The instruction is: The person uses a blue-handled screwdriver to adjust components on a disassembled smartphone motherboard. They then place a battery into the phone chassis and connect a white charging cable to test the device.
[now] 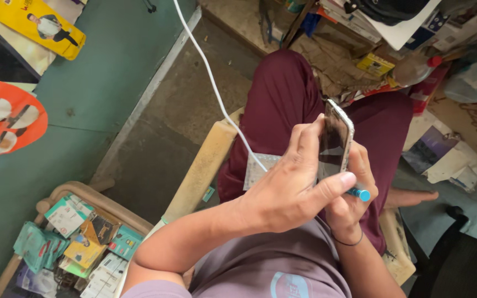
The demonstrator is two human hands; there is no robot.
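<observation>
**A:** What does the phone look like?

**B:** The smartphone [335, 140] is slim, with a dark glossy face and a pale, shiny metallic rim. It stands nearly upright and is seen almost edge-on, above the person's lap in dark red trousers [282, 99].

**A:** And how are the hands placed on it?

**B:** The left hand [291, 185] is curled around the phone's near side, fingers up along its edge and the thumb stretched across below it. The right hand [351, 198] sits just behind and under the phone, closed around a thin tool with a blue tip [360, 193], which pokes out just beyond the left thumb. Whether the tool touches the phone, I cannot tell.

**A:** Anything near them?

**B:** A white cable [211, 83] runs down to just beside the left hand. Well off to the left of the left forearm lies a basket [70, 190] of small packets.
</observation>
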